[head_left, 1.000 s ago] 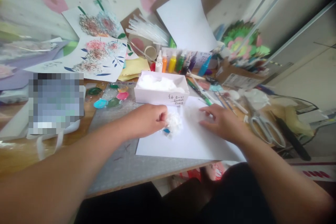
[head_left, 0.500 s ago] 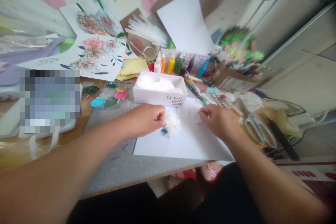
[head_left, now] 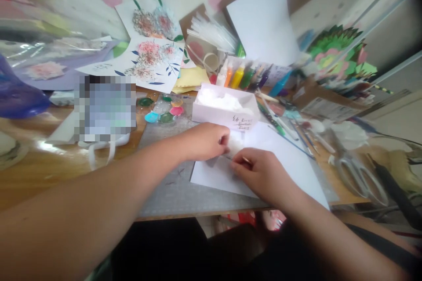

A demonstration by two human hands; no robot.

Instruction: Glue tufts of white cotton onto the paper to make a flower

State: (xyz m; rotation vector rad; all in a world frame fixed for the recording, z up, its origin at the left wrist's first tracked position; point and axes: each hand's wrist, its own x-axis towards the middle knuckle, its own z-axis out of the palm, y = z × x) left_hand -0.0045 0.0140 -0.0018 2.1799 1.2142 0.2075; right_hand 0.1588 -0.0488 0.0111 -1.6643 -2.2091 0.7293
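My left hand (head_left: 211,141) is closed in a pinch on a small ruffled bundle of white tissue (head_left: 236,144). My right hand (head_left: 259,167) comes in from the right with thumb and fingers pressed together at the bundle's near side. A pale thin piece of tissue seems to lie between the hands, though fingers and blur hide much of it. Beneath them is a sheet of white paper (head_left: 290,158) on a grey cutting mat (head_left: 165,184). Just behind the hands stands a white box (head_left: 220,113) filled with white tissue pieces (head_left: 219,99).
Bottle caps of paint (head_left: 166,117) lie left of the box. Behind it stand several paint bottles (head_left: 237,77). Brushes (head_left: 305,138) and large scissors (head_left: 359,175) are on the right. Flower pictures (head_left: 154,59) lean on the wall. A blurred-out device (head_left: 108,112) stands left.
My right hand has moved left to the bundle, bringing the thin tissue it held out to the side. My left hand keeps its grip. The view has turned left.
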